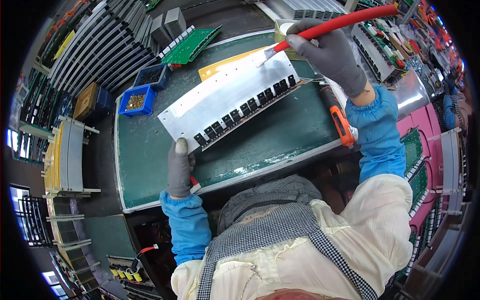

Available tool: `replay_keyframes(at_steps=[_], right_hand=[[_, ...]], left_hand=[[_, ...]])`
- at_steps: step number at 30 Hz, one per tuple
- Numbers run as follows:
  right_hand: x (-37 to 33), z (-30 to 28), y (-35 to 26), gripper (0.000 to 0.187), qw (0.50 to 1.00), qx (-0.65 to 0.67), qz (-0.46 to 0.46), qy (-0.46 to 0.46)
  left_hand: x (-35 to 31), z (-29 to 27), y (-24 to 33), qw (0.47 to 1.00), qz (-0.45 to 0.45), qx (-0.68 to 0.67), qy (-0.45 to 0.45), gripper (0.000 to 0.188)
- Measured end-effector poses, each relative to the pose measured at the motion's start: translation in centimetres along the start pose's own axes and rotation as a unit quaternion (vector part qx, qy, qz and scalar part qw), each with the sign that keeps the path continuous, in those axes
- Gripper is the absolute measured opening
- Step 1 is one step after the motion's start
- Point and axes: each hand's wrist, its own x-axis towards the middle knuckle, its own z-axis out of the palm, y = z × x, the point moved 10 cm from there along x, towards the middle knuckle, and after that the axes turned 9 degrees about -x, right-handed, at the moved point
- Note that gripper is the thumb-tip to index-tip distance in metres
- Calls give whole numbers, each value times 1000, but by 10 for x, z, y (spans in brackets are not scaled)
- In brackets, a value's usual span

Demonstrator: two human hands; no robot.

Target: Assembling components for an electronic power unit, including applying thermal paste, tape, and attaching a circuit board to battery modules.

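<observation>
A long silver metal plate with a row of black electronic components along its near edge slants across the green table. My left hand, in a grey glove, grips the plate's near left corner with the thumb on top. My right hand, also gloved in grey, is closed around the red handle of a brush. The brush's pale bristles touch the plate's far right end. Behind the plate lies a yellow board, partly covered by it.
A blue bin of small brass-coloured parts and a bin of dark parts stand left. A green circuit board lies at the back. An orange-handled tool rests at the right edge. Stacked metal plates rise far left.
</observation>
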Motion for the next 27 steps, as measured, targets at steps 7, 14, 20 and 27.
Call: replay_keyframes(at_steps=[7, 14, 20, 27], right_hand=[[-1, -15, 22, 21, 1000, -17, 6, 16], [-3, -28, 27, 27, 997, -49, -26, 48], [-4, -32, 37, 27, 998, -41, -7, 40], [-7, -47, 30, 21, 995, 4, -75, 70]], left_hand=[[1, -6, -4, 1000, 10, 18, 11, 72], [-4, -3, 2, 999, 14, 12, 34, 69], [-4, 1, 7, 999, 26, 16, 37, 72], [-2, -9, 4, 1000, 14, 10, 19, 79]])
